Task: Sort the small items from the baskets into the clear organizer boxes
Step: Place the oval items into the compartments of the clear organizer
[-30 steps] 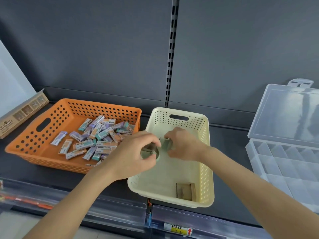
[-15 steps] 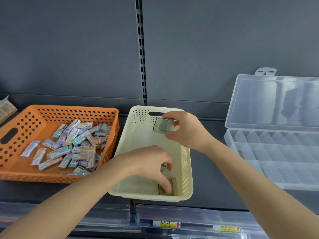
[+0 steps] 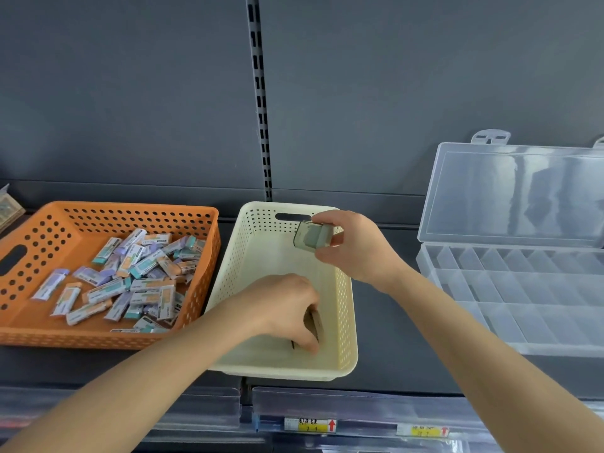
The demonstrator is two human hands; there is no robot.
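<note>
Head view: sorting looks barely begun. The right hand [image 3: 356, 253] pinches a small grey item [image 3: 310, 236] in its grip above the far end of the cream basket [image 3: 235, 256]. The left hand [image 3: 284, 305] curls its grip round a brown item [image 3: 316, 323] at that basket's near right corner. Packets [image 3: 130, 282] crowd the orange basket [image 3: 39, 223] on the left. No item shows in the clear organizer box [image 3: 510, 289], whose right side is cut off. The left hand hides most of the brown item.
</note>
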